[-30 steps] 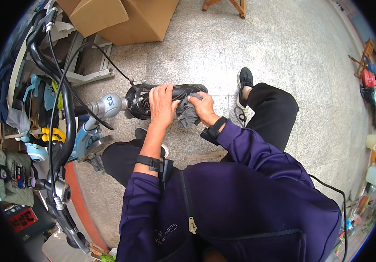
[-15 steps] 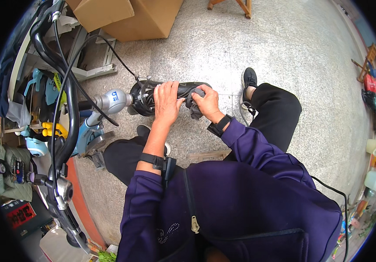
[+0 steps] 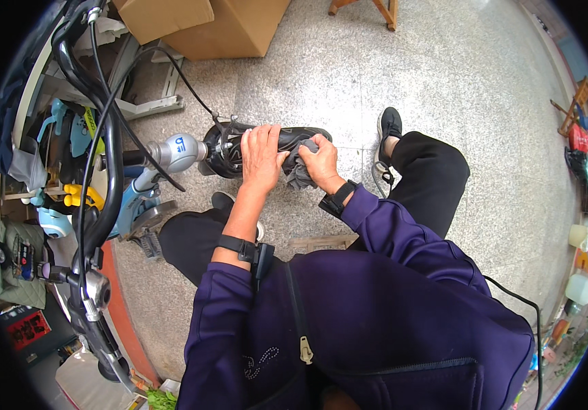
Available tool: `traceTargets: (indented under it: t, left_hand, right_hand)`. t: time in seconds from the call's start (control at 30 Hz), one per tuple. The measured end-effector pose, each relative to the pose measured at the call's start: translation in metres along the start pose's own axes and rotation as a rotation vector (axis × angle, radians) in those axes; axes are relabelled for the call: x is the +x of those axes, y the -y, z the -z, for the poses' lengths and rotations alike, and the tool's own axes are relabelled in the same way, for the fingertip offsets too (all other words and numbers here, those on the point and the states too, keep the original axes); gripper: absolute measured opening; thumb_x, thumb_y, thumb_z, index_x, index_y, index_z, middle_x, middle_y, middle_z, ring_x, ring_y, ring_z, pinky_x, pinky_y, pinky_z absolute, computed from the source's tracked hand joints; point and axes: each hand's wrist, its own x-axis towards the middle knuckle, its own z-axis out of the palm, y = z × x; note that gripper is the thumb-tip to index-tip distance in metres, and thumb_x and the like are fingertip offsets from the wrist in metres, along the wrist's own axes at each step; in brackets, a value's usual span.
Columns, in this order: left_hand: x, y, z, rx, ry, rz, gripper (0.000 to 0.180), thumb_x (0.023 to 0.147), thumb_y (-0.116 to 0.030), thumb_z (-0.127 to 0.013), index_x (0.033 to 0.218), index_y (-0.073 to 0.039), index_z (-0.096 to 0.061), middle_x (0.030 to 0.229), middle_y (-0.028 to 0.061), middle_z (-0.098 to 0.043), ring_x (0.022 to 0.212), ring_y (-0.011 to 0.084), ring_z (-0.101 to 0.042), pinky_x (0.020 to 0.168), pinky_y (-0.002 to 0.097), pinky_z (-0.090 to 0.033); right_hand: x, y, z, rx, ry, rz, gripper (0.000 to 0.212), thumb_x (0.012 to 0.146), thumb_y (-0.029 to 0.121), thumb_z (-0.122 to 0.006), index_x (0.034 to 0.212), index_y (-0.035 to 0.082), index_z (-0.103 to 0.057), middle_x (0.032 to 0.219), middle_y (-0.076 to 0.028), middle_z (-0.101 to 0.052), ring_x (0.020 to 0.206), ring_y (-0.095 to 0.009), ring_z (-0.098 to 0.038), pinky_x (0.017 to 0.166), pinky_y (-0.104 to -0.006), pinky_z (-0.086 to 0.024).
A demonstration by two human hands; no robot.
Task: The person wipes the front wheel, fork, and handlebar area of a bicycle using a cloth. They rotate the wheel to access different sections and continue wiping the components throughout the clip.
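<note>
A bicycle's black front wheel (image 3: 307, 132) points away from its silver-grey head tube (image 3: 180, 152), across the floor in front of me. My left hand (image 3: 261, 156) grips the wheel from above, fingers laid over it and thumb toward the right. Just beside it, my right hand (image 3: 320, 164) is closed on a crumpled grey cloth (image 3: 300, 172), pressed against the wheel's near side. The palm side of both hands is hidden. A thin black cable (image 3: 191, 85) loops from the handlebar (image 3: 115, 184) to the brake by the wheel.
A cardboard box (image 3: 232, 31) stands beyond the wheel, with wooden legs (image 3: 393, 14) to its right. At the left are a cluttered shelf and a light blue frame tube (image 3: 128, 215). Plastic containers (image 3: 579, 290) line the right edge. My knees flank the work.
My right hand and the cloth have shifted slightly left and nearer along the wheel, and more of the cloth shows. The left hand keeps its place on the wheel.
</note>
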Motion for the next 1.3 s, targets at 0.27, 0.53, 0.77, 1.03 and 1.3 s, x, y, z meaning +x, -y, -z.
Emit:
traceTargets:
  t: [0.27, 0.53, 0.77, 1.03, 1.3]
  left_hand:
    - [0.001, -0.001, 0.004, 0.02, 0.007, -0.015, 0.065, 0.069, -0.019, -0.074, 0.126, -0.007, -0.045, 0.121, 0.0106, -0.047, 0.119, 0.0289, -0.041, 0.107, 0.0467, -0.024]
    - [0.001, 0.0, 0.002, 0.007, 0.009, -0.008, 0.064, 0.07, -0.02, -0.073, 0.126, -0.007, -0.045, 0.122, 0.0117, -0.047, 0.12, 0.0293, -0.04, 0.107, 0.0471, -0.024]
    - [0.0, 0.0, -0.001, 0.029, -0.005, -0.009, 0.066, 0.069, -0.017, -0.073, 0.127, -0.007, -0.043, 0.122, 0.0115, -0.046, 0.119, 0.0296, -0.041, 0.106, 0.0473, -0.025]
    - [0.0, 0.002, 0.001, 0.04, 0.005, -0.013, 0.069, 0.069, -0.015, -0.073, 0.129, -0.006, -0.042, 0.123, 0.0127, -0.046, 0.12, 0.0305, -0.04, 0.106, 0.0476, -0.024]
    - [0.0, 0.005, 0.003, -0.05, 0.008, -0.021, 0.067, 0.07, -0.016, -0.073, 0.128, -0.006, -0.042, 0.124, 0.0119, -0.045, 0.121, 0.0292, -0.04, 0.107, 0.0473, -0.024]
  right_hand:
    - [0.002, -0.009, 0.01, -0.056, 0.133, -0.007, 0.019, 0.071, 0.019, -0.068, 0.075, 0.001, -0.061, 0.065, -0.012, -0.062, 0.062, -0.019, -0.059, 0.06, -0.0339, -0.048]
    - [0.008, 0.008, 0.014, 0.001, 0.018, 0.094, 0.019, 0.072, 0.02, -0.066, 0.079, 0.003, -0.063, 0.07, -0.016, -0.063, 0.066, -0.032, -0.062, 0.063, -0.0399, -0.049]
    - [0.005, 0.018, -0.004, -0.184, -0.047, 0.369, 0.018, 0.071, 0.015, -0.067, 0.082, 0.001, -0.062, 0.079, -0.016, -0.063, 0.075, -0.034, -0.06, 0.069, -0.0403, -0.048]
    - [-0.01, 0.02, -0.001, -0.358, 0.061, 0.711, 0.019, 0.066, 0.01, -0.067, 0.082, 0.005, -0.059, 0.079, -0.011, -0.056, 0.079, -0.032, -0.054, 0.068, -0.0432, -0.043]
    - [0.015, 0.017, 0.017, -0.309, -0.138, 0.537, 0.019, 0.063, 0.008, -0.067, 0.08, 0.008, -0.06, 0.077, -0.009, -0.055, 0.08, -0.031, -0.054, 0.07, -0.0428, -0.043]
